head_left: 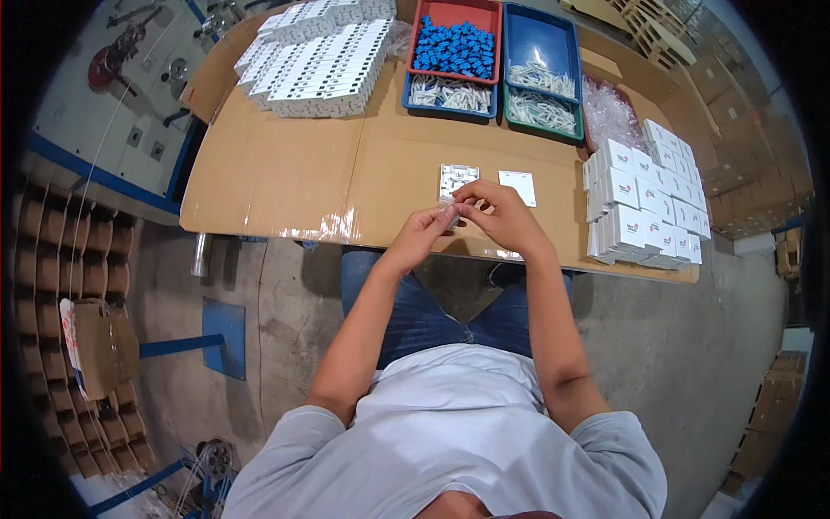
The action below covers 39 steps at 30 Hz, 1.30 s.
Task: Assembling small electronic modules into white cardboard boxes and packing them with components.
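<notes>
As fingers [423, 223] meet, white casing [456, 176], squarish, open

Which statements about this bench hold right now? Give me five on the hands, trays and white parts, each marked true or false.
1. The left hand is far from the right hand. False: their fingertips are together.
2. A flat white square lies right of the open white part. True.
3. The green tray holds white pieces. True.
4. The blue pieces lie in the green tray. False: they lie in the bright red tray.
5. The white stack on the right is under the right hand. False: it stands apart, on the table.
</notes>
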Each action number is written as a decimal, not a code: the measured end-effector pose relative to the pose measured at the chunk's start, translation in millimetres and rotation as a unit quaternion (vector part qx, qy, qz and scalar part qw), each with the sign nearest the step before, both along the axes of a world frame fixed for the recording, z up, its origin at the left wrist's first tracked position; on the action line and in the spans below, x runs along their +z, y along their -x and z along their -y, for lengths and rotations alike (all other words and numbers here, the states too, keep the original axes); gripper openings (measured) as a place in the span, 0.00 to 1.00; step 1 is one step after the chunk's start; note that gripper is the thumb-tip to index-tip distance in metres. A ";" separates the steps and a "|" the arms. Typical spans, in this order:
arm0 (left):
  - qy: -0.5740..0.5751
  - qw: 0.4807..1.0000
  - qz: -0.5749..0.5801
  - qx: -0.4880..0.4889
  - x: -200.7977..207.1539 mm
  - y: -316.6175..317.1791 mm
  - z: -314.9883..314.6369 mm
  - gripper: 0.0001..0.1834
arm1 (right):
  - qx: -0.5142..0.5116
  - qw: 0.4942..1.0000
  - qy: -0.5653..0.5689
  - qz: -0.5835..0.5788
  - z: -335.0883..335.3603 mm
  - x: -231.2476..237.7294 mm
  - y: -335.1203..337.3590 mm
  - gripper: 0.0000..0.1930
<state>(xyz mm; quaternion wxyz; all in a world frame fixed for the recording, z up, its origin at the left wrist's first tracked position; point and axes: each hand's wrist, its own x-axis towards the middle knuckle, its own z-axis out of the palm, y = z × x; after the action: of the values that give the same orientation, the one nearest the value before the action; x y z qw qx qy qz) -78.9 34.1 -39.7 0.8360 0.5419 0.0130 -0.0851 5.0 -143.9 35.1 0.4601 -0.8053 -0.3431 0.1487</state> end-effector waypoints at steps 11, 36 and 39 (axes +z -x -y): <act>-0.082 0.958 0.159 0.226 80.6 9.4 34.8 0.12 | -0.021 0.994 -0.109 0.013 18.9 81.6 11.0 0.07; -0.068 0.937 0.177 0.292 113.0 12.9 48.1 0.08 | -0.103 0.921 -0.342 -0.153 16.7 50.2 32.0 0.06; -0.049 0.938 0.176 0.296 109.6 9.5 49.4 0.07 | -0.096 0.920 -0.349 -0.152 14.0 47.3 31.0 0.05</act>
<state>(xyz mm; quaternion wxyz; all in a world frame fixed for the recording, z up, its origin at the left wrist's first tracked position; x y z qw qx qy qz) -88.5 -15.4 69.9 0.7847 0.5603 0.0295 0.2635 -26.0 -158.0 82.3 0.7703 -0.5906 -0.2207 0.0954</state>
